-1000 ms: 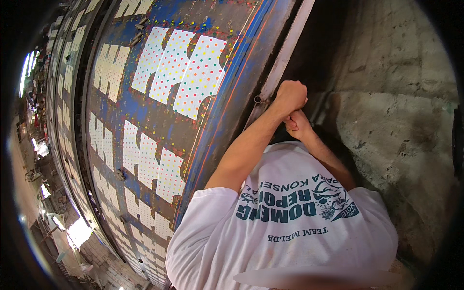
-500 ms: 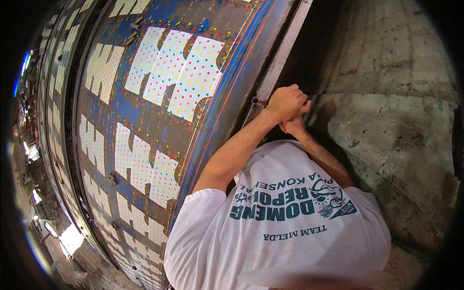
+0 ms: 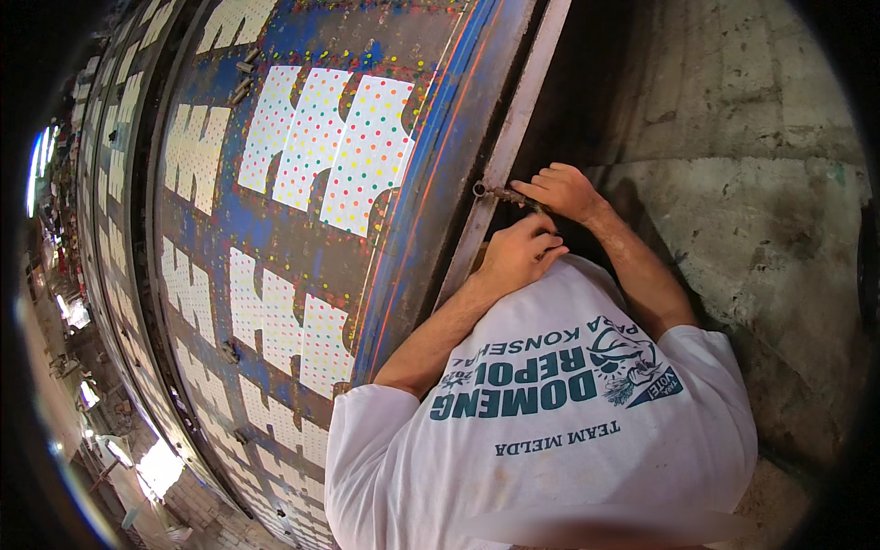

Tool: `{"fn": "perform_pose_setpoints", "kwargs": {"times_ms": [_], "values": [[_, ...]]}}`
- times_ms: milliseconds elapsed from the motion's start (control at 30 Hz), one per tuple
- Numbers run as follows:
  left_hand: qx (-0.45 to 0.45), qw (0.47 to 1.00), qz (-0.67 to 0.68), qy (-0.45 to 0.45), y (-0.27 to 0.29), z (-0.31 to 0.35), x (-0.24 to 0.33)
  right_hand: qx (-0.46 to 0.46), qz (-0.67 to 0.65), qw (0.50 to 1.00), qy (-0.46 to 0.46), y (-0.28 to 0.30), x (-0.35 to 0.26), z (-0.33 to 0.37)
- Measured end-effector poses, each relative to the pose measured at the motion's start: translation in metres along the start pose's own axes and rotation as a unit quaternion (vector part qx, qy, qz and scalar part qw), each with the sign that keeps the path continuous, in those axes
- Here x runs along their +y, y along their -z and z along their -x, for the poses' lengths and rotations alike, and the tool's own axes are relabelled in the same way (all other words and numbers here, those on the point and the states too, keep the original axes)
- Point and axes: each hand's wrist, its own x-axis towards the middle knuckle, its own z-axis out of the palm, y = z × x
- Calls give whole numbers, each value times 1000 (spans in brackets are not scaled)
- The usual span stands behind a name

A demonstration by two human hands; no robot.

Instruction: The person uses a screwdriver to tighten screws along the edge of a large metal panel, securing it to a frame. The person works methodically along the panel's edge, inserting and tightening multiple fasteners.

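While right hand (image 3: 563, 194) curls against metal fitting (image 3: 500, 193), left hand (image 3: 519, 254) curls close beside; cannot tell if either pinches.

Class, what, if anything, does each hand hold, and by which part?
The right hand is at the outer end of the small metal fitting; whether it grips there cannot be told. Nor can whether the left hand holds anything.

Paint-stained table (image 3: 426, 234); white dotted pieces (image 3: 316, 137) laid in rows
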Motion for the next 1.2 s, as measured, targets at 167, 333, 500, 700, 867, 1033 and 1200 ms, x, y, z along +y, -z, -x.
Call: {"fn": "perform_pose_setpoints", "kwargs": {"times_ms": [167,333,500,700,867,1033,1200], "values": [[-4,963,150,225,-17,10,-17,-221,24,971,-92,25,-5,-21],[-21,958,68,278,-38,10,-43,-310,54,941,-121,59,-35,-42],[-111,951,21,286,-15,15,-34,-351,46,918,-179,66,-54,-48],[164,975,-54,139,52,-18,-21,-336,-81,896,-277,73,-52,-49],[110,979,-64,161,78,-8,-43,-411,14,849,-332,55,-61,-70],[80,977,-101,172,68,-10,-64,-263,164,908,-281,24,-89,-62],[110,974,-130,149,55,-10,-66,-140,214,929,-266,1,-102,-47]]}}
